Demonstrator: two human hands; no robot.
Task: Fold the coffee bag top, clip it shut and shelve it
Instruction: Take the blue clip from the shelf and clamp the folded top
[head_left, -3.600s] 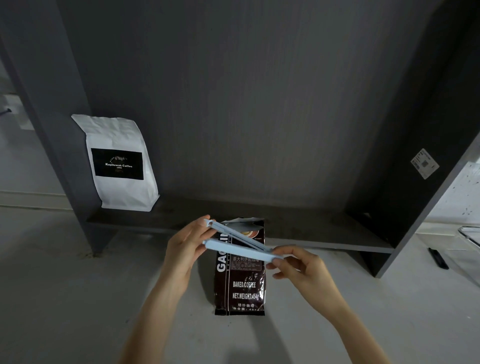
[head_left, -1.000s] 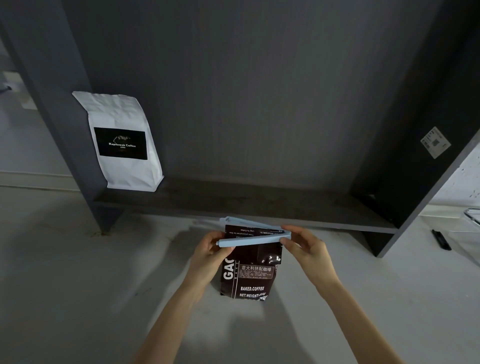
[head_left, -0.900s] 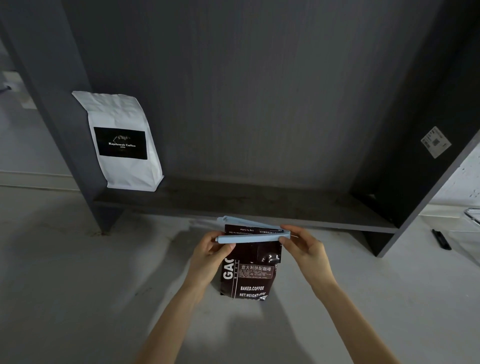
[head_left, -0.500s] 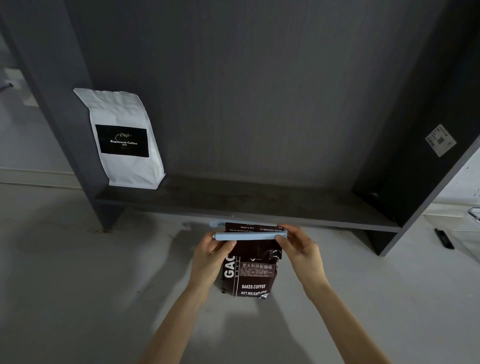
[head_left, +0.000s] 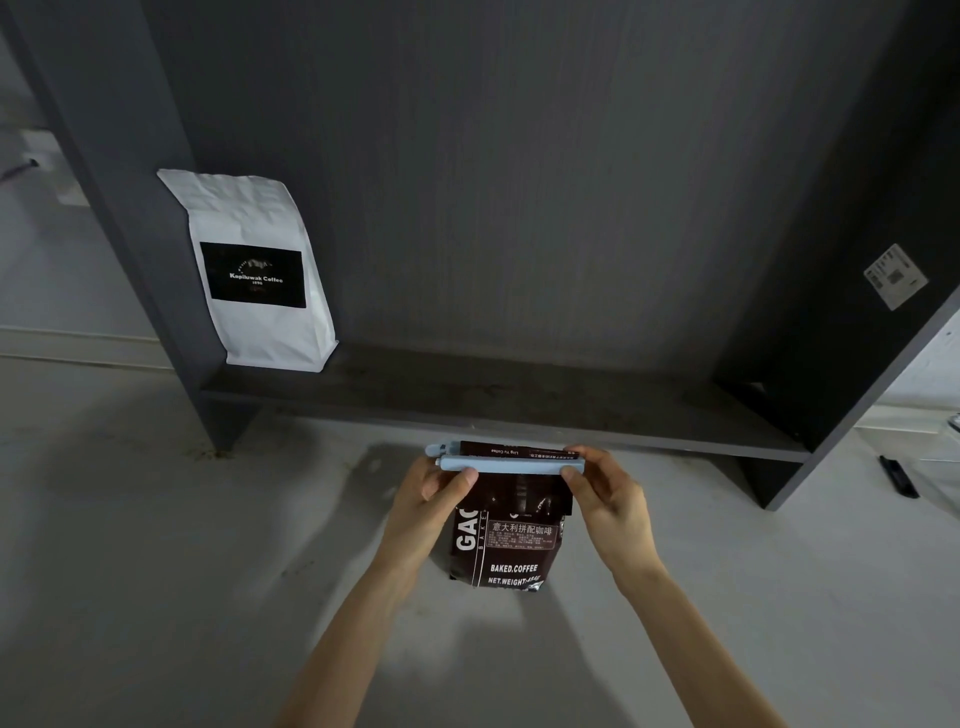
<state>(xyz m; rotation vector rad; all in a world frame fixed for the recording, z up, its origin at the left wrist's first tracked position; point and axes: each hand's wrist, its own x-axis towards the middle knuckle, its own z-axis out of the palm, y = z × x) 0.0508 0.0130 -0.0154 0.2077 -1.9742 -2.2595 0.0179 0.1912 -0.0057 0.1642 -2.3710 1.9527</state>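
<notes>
A dark brown coffee bag (head_left: 506, 540) stands on the pale floor just in front of the shelf, its top folded over. A long light-blue clip (head_left: 511, 464) lies across that folded top, its two bars nearly together with the fold between them. My left hand (head_left: 428, 499) pinches the clip's left, hinged end. My right hand (head_left: 605, 493) pinches its right end. The dark grey shelf board (head_left: 519, 400) runs right behind the bag.
A white coffee bag (head_left: 260, 275) with a black label stands at the shelf's left end, against the side panel (head_left: 130, 208). The right side panel carries a white sticker (head_left: 894, 275). A small black object (head_left: 898, 475) lies on the floor at far right.
The clip's two bars, spread apart a second ago, have come together over the bag's folded top. Both hands stayed on the clip's ends.
</notes>
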